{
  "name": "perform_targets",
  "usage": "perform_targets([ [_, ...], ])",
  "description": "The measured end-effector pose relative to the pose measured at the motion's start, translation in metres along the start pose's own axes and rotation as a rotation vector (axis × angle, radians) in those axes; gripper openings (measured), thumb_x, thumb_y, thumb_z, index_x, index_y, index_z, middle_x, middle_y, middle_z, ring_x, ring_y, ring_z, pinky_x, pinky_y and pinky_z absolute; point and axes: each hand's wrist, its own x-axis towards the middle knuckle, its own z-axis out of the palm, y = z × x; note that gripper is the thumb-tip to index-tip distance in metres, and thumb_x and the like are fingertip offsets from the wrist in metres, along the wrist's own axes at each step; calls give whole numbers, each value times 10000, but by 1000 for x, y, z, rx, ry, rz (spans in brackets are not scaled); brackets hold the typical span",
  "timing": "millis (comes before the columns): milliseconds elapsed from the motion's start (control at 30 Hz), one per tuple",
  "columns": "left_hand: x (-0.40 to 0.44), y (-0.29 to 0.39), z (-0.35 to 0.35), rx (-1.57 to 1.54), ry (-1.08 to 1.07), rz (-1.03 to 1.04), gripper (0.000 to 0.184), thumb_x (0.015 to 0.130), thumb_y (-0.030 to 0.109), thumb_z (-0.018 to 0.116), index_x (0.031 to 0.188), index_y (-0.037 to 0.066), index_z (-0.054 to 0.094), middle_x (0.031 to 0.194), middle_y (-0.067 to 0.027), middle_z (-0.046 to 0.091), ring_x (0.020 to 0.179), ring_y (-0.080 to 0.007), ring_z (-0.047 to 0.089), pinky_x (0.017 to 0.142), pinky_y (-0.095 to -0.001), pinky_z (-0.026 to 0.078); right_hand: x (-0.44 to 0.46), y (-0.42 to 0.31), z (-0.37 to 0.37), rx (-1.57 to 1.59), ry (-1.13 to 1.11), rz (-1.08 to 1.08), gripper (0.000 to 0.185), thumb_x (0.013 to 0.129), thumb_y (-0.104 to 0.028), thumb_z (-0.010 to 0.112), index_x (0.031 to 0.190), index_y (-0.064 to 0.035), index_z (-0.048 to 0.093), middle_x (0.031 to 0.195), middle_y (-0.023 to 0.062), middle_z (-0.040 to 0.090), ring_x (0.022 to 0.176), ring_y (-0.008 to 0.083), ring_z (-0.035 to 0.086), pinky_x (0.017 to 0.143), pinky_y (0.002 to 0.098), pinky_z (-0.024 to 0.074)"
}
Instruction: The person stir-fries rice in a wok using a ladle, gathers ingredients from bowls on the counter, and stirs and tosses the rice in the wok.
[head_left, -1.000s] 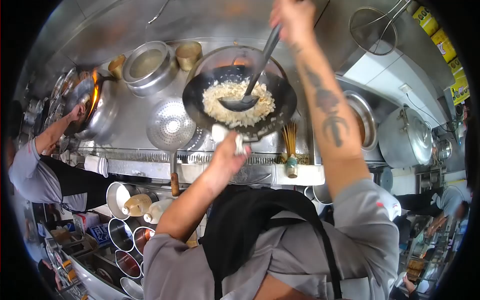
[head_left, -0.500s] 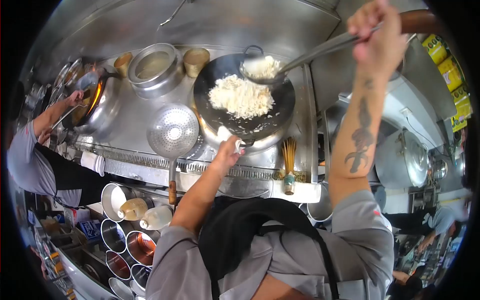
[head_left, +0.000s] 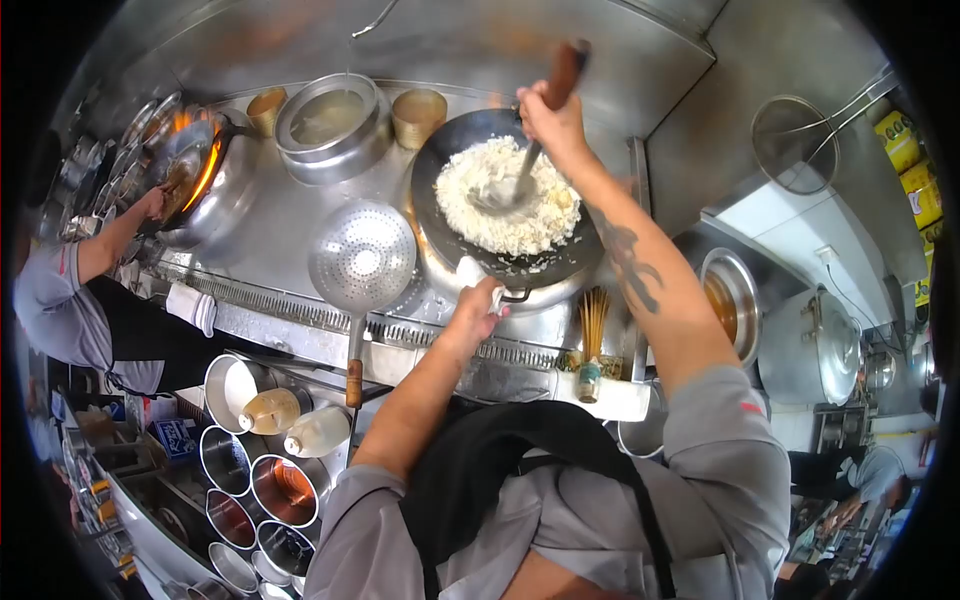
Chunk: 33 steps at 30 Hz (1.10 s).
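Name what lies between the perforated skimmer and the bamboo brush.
In the head view, the left hand is between the skimmer and the brush, holding a white cloth at the near handle of the wok.

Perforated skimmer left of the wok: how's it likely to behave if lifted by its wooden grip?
Likely stiff: the skimmer looks like rigid metal with a straight shaft. Probably head-heavy, since the wide bowl sits well away from the wooden grip, so it may dip or twist in the hand. The shiny metal could be slippery; the wood should hold better.
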Motion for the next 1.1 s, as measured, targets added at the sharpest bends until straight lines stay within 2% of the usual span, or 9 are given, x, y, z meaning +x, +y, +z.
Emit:
perform_targets([
  [67, 10, -5, -5, -26, -20, 11, 129, 836, 143, 552, 938, 64, 552, 848, -78, 575, 708, -197, 544, 504, -320, 450, 34, -2, 10, -148, -13, 107, 242, 830, -227, 686, 715, -55, 559, 539, 8, 502, 385, 93, 430, 372, 252, 329],
  [200, 15, -8, -5, -38, -7, 4, 134, 838, 143, 550, 943, 60, 558, 857, -84, 587, 720, -195, 552, 507, -320, 448, 25, -49, -1, 164, 42, -164, 224, 842, -186, 664, 722, -57, 525, 531, -15, 458, 368, 84, 383, 359, 255, 309],
  [333, 15, 0, -1, -15, -20, 26, 146, 836, 146, 558, 948, 53, 560, 850, -83, 591, 720, -195, 558, 506, -321, 447, 32, 3, 13, 19, -169, 112, 197, 837, -161, 660, 751, -44, 525, 545, -6, 466, 371, 82, 380, 349, 256, 302],
  [467, 14, -9, -5, -14, -20, 28, 149, 829, 147, 564, 943, 52, 558, 834, -79, 586, 725, -191, 561, 506, -318, 448, 55, -21, -3, -41, 71, -63, 173, 828, -143, 653, 759, -40, 534, 558, 25, 490, 377, 91, 408, 346, 265, 312],
  [567, 9, -4, -4, -3, -3, 12, 139, 829, 148, 565, 932, 55, 557, 828, -78, 582, 729, -188, 559, 507, -314, 449, 37, 26, -4, 120, 81, -108, 194, 827, -160, 667, 750, -43, 533, 555, 18, 486, 371, 86, 402, 347, 260, 310],
  [733, 9, -4, -3, -13, -37, 21, 128, 831, 154, 571, 909, 54, 551, 811, -78, 571, 690, -185, 548, 484, -305, 447, 54, -9, 1, 22, 44, 10, 164, 846, -128, 625, 745, -46, 525, 548, 13, 456, 390, 91, 402, 376, 263, 336],
  [833, 4, -6, -3, -38, -22, 19, 127, 831, 156, 576, 904, 56, 546, 803, -75, 565, 684, -183, 543, 482, -306, 447, 30, 5, 2, 283, 99, -21, 182, 839, -159, 646, 736, -69, 526, 531, -16, 421, 383, 80, 356, 372, 261, 327],
  [967, 7, -6, -6, -27, -40, 8, 122, 827, 155, 585, 904, 68, 545, 805, -70, 561, 714, -186, 540, 500, -318, 450, 30, -26, 4, 139, -262, 228, 261, 847, -125, 622, 658, -134, 443, 525, -44, 398, 397, 60, 330, 369, 245, 294],
  [1100, 6, -3, 0, -26, 26, 4, 119, 819, 148, 594, 901, 83, 538, 798, -69, 552, 703, -194, 536, 506, -332, 453, -50, -93, 1, 43, -260, 130, 296, 834, -122, 651, 652, -141, 418, 532, -43, 416, 402, 50, 357, 378, 231, 287],
])
